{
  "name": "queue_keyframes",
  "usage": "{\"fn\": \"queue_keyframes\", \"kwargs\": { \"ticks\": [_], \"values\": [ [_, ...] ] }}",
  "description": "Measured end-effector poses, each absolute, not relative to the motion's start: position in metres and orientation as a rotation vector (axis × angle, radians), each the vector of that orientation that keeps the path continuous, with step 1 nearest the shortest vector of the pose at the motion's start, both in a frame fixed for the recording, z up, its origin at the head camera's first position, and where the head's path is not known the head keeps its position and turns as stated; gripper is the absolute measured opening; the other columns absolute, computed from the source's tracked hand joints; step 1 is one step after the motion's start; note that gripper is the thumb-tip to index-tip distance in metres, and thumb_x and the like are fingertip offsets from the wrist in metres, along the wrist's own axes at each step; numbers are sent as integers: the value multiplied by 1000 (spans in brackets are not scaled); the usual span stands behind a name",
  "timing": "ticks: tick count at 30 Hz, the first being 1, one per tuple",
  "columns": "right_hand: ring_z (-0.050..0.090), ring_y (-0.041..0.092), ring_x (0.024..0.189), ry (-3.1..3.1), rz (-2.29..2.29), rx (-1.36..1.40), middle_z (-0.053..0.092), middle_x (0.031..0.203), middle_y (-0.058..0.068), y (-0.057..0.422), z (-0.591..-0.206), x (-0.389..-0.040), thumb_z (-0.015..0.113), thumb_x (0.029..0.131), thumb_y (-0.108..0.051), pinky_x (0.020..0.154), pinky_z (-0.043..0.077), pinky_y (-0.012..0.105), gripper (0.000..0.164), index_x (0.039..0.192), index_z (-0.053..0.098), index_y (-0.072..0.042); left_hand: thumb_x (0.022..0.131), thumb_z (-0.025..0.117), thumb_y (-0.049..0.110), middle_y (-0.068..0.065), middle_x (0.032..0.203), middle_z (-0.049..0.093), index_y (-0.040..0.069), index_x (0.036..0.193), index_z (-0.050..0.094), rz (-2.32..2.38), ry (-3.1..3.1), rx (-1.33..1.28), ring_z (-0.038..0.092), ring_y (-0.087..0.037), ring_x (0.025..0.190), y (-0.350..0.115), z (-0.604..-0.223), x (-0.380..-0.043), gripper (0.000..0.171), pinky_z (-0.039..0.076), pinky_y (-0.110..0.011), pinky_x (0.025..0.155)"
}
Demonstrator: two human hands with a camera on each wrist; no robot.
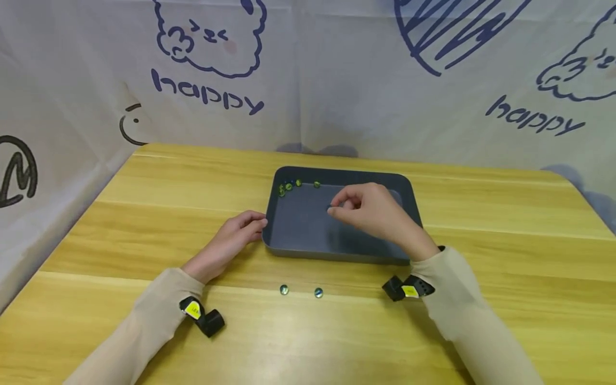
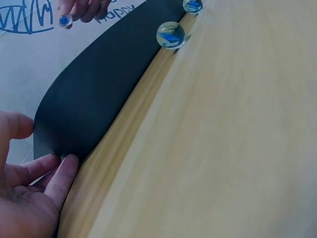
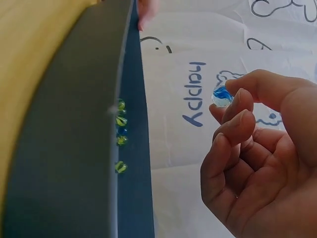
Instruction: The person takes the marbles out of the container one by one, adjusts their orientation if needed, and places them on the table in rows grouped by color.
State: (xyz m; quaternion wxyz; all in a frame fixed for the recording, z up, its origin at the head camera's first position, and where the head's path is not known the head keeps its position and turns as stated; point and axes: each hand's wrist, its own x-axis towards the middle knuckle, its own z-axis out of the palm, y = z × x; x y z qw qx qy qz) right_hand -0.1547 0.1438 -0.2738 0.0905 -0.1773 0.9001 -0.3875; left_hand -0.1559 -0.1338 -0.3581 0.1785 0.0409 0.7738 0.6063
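Right hand [image 1: 372,211] is above the tray [image 1: 308,227], thumb and index finger pinching a blue-swirled clear marble [image 3: 222,97], the other fingers curled toward the palm. Left hand [image 1: 231,235], fingers relaxed and only partly bent, touches the outside of the tray wall at its left end, well apart from the right hand. Beyond and left of the right hand, a group of marbles [image 1: 289,186] lies in the tray's far-left corner area; two loose marbles [image 1: 318,292] rest on the table [image 1: 144,224], nearer the person than either hand.
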Motion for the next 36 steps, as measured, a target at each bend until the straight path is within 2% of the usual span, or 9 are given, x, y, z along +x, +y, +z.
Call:
{"fn": "queue_keyframes", "kwargs": {
  "ticks": [5,13,21,28,36],
  "values": [
    [53,24,57,2643,-1168,-571,64,72,9,145,-280,-144,65,93,-20,57,46,35,15,101,71,-8,103,46,26,-23,137,47,-8,137,43,1716,2185,124,50,-33,122,-136,-360,-156,48,38,-42,107],
    [51,17,57,2650,-1123,-611,60,70,-3,151,-292,-128,67,92,-20,59,46,33,14,98,71,-9,103,45,26,-23,137,46,-8,137,44,1698,2233,110,50,-35,121,-147,-356,-158,48,36,-44,107],
    [53,17,57,2602,-1146,-588,61,70,0,167,-301,-115,67,91,-17,56,45,30,12,97,71,-7,103,45,26,-23,137,46,-8,137,43,1703,2214,116,50,-34,122,-143,-357,-160,48,38,-42,106],
    [49,12,59,2539,-1173,-664,59,72,-5,175,-305,-98,68,90,-15,57,44,25,10,97,70,-8,103,45,27,-22,141,43,-6,143,38,1708,2192,137,47,-33,125,-140,-354,-159,52,36,-42,108],
    [50,9,57,2392,-1197,-691,58,71,-4,177,-311,-84,65,90,-11,55,46,23,8,97,69,-10,103,45,28,-20,145,40,-3,147,35,1690,2165,137,47,-32,126,-134,-355,-157,54,35,-42,108]
  ]
}}
